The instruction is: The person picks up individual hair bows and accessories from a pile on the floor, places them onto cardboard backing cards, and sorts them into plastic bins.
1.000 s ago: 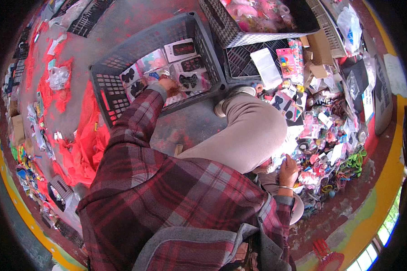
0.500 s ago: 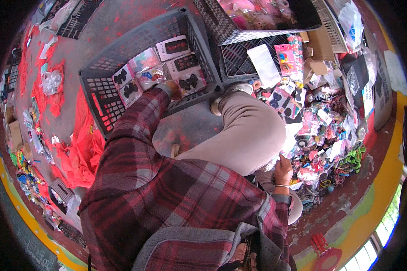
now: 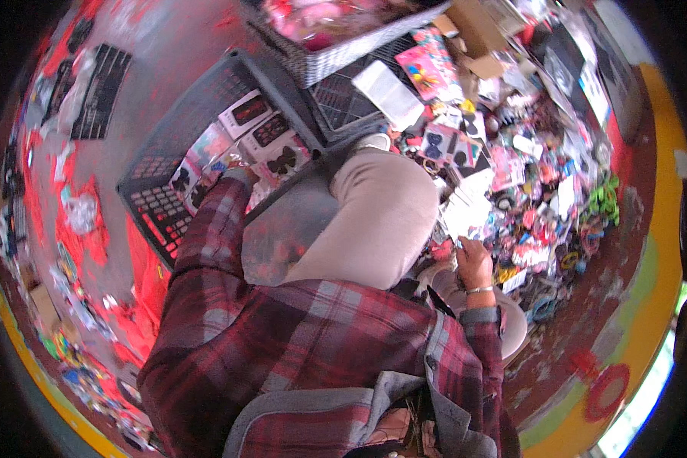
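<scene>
My left hand (image 3: 244, 176) reaches into a grey plastic basket (image 3: 151, 145), over flat packs laid side by side. Its fingers are mostly hidden by the sleeve and blurred. Beside it lie a pack with a black bow (image 3: 282, 161) and a pack with a dark rectangular item (image 3: 272, 130). Down by my right knee, my right hand (image 3: 475, 264) has its fingers curled together at the edge of white sheets (image 3: 466, 211). Whatever it may hold there is too small to make out.
Loose hair ties and small packs form a pile (image 3: 538, 217) on the right. Beyond the basket stand a woven-pattern bin (image 3: 320, 62) with pink things and a dark crate (image 3: 336, 107) bearing a white packet (image 3: 387, 93). Red plastic sheeting (image 3: 141, 275) covers floor on the left.
The whole view has turned and shifted, so the basket and bin appear further left. My left hand sits slightly further left over the packs. My right hand remains by the white sheets, fingers still curled.
</scene>
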`<state>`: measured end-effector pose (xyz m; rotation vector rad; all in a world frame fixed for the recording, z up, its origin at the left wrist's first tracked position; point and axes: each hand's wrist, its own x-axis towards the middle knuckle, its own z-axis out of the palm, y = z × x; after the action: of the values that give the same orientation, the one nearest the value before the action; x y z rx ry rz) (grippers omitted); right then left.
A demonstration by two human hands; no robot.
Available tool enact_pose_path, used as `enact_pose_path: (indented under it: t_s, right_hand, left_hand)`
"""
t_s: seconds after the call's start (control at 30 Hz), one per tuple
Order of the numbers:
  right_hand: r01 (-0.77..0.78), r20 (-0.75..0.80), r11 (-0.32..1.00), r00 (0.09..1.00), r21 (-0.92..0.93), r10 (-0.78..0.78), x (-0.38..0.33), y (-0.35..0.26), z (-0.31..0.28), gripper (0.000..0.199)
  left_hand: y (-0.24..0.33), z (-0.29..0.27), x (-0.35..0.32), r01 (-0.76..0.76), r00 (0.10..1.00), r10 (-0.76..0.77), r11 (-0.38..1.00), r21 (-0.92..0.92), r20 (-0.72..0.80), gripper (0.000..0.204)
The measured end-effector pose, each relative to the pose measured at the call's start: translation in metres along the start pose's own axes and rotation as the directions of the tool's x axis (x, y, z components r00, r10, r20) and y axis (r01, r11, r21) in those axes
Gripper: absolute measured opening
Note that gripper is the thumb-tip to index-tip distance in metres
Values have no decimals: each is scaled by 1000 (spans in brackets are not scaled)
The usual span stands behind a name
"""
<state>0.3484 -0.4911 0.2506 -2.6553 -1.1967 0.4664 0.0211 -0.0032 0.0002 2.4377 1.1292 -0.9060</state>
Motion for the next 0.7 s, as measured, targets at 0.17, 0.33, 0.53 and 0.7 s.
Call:
enact_pose_path:
  t_s: [0.17,0.33,0.53,0.7]
  right_hand:
    - [-44,262,999,964,-17,47,1,-13,-29,22]
    - [105,444,979,896,-173,-18,-7,1,-46,20]
    - [221,407,972,897,-80,-170,-32,-8,-65,17]
    - [338,187,940,922,32,-338,-62,-26,-103,17]
  left_hand:
    - [31,-108,-34,-174,960,216,959,-224,179,39]
    - [146,-244,-126,-371,928,297,787,-494,-224,52]
    - [296,-341,-185,-765,639,679,509,-395,-362,34]
    - [426,-317,-118,-898,439,872,429,-92,-215,25]
